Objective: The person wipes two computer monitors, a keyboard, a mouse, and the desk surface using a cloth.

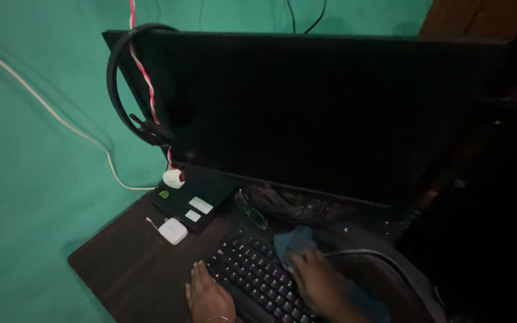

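A black keyboard (252, 272) lies on the dark desk (133, 269) below a large dark monitor (330, 113). My left hand (209, 294) rests flat at the keyboard's left end, fingers together, holding nothing. My right hand (315, 281) presses a blue cloth (293, 240) onto the keyboard's upper right part. A bangle shows at my left wrist.
A black headset (128, 90) hangs on the monitor's left corner. A black box (192, 194) with white labels and a small white device (173, 231) lie left of the keyboard. A red-white cord ends in a white plug (173, 178). A white cable (61, 119) runs along the green wall.
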